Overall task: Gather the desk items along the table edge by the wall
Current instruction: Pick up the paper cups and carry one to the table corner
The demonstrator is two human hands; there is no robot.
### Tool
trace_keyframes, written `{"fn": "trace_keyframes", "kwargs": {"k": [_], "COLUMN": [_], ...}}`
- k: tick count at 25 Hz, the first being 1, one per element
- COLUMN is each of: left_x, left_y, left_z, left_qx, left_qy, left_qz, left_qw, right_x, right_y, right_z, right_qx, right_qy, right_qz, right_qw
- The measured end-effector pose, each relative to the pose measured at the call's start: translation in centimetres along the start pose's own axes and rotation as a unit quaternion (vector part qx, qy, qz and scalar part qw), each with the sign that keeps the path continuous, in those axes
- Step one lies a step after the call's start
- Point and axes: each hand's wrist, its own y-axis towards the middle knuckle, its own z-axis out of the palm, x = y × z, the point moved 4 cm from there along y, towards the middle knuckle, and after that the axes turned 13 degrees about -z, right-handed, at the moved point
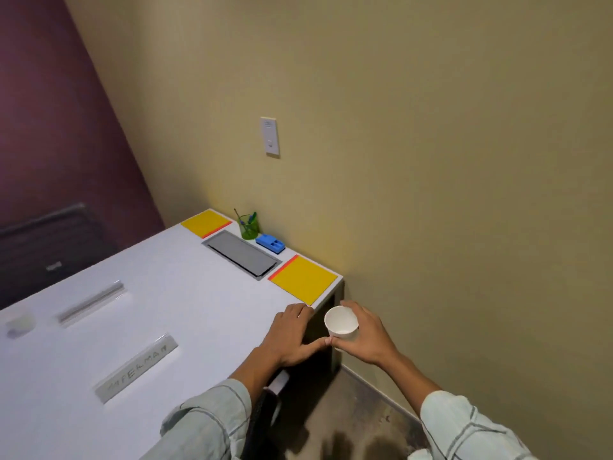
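My right hand (363, 338) holds a white paper cup (341, 323) in the air, just off the table's near corner. My left hand (292, 336) lies flat on the white table (159, 293) at its edge, fingers spread. Along the wall edge lie a yellow pad (303, 280), a blue organiser tray (270, 243), a green transparent pen cup (249, 226) with pens, and a second yellow pad (205, 223). Further left on the table are two clear acrylic name plates (137, 370) (91, 305) and a small pale blurred object (20, 325).
A grey recessed cable hatch (242, 254) sits in the tabletop beside the wall items. The beige wall (431, 161) carries a white switch plate (269, 136). A dark chair (49, 247) stands beyond the far side. Bare floor (348, 410) lies below my right hand.
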Motion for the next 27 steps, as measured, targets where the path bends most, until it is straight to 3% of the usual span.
{"fn": "trace_keyframes", "kwargs": {"k": [8, 15, 27], "left_x": [12.8, 19.8, 23.8], "left_y": [-1.6, -2.8, 0.5], "left_z": [0.7, 2.4, 6.9], "left_qx": [0.007, 0.031, 0.082], "left_qy": [-0.036, -0.009, -0.087], "left_qz": [-0.312, -0.404, -0.536], "left_qw": [0.949, 0.914, 0.835], "right_x": [1.3, 5.0, 5.2], "right_y": [11.4, 17.5, 23.3], "right_z": [9.6, 18.0, 31.3], "right_qx": [0.168, 0.26, 0.405], "right_qy": [0.063, 0.058, 0.051], "right_qz": [-0.075, -0.138, -0.227], "right_qw": [0.981, 0.954, 0.884]}}
